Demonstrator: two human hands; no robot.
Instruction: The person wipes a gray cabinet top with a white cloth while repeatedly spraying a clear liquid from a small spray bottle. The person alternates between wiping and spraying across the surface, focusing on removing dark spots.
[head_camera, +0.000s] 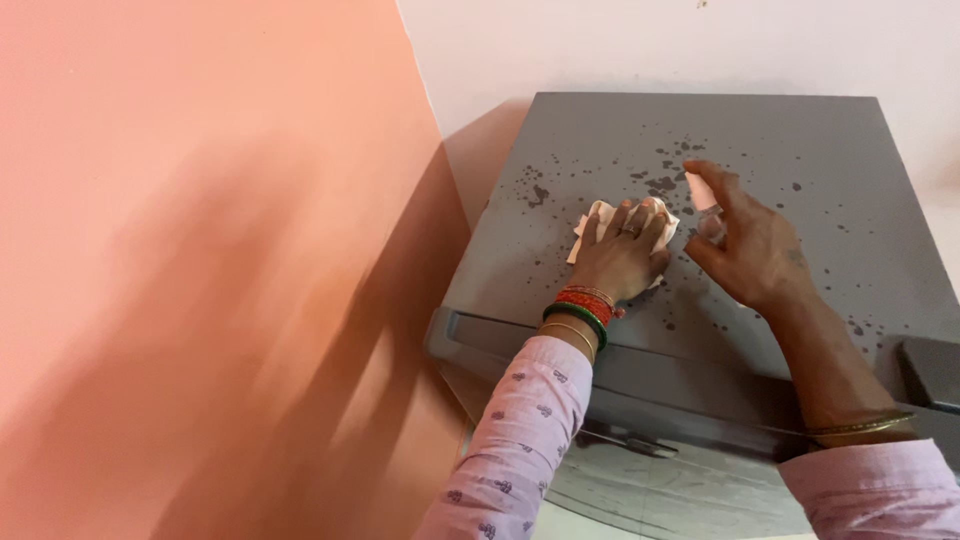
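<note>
A small crumpled white cloth is pressed flat against the grey metal top of a cabinet-like appliance, near the middle of its front half. It is covered by the left hand, whose fingers are spread and laid down over the cloth, so that only its edges are seen around them. Dark wet spots are scattered over the grey surface just beyond the cloth and to its right. The right hand is held just beside the left, above the spots; a small pale pink object is gripped between its thumb and forefinger, though what it is cannot be told from this view. Red, green and gold bangles are worn on the left wrist. A peach-coloured wall is seen to the left.
</note>
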